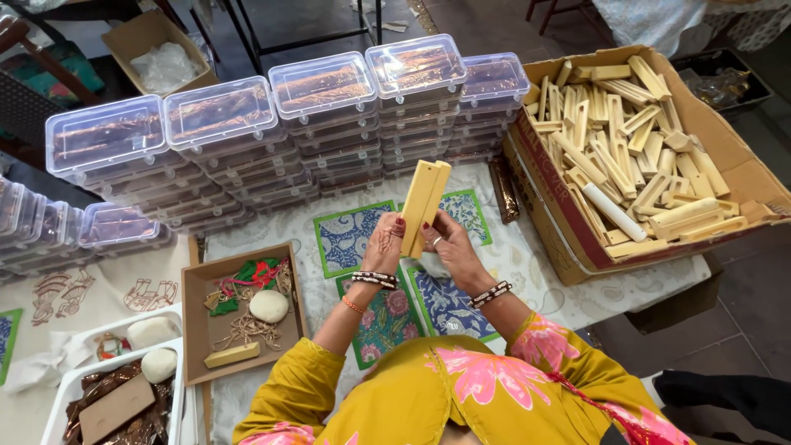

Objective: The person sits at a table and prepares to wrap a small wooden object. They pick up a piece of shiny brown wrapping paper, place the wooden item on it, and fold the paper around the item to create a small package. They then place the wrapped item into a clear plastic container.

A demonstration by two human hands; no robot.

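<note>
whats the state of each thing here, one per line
wooden block: upright, held in both hands
left hand: gripping the block
right hand: gripping the block
cardboard box: open, full of wooden pieces
plastic boxes: lids shut, stacked
small brown tray: open

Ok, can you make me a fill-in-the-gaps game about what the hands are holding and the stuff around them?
1. Both hands, left hand and right hand, hold up a pale yellow wooden ____.
2. The cardboard box on the right is full of wooden ____.
3. The stacked plastic boxes have lids that are ____.
4. The small brown tray holds a round white ____.

Missing words: block; blocks; clear; stone
</note>
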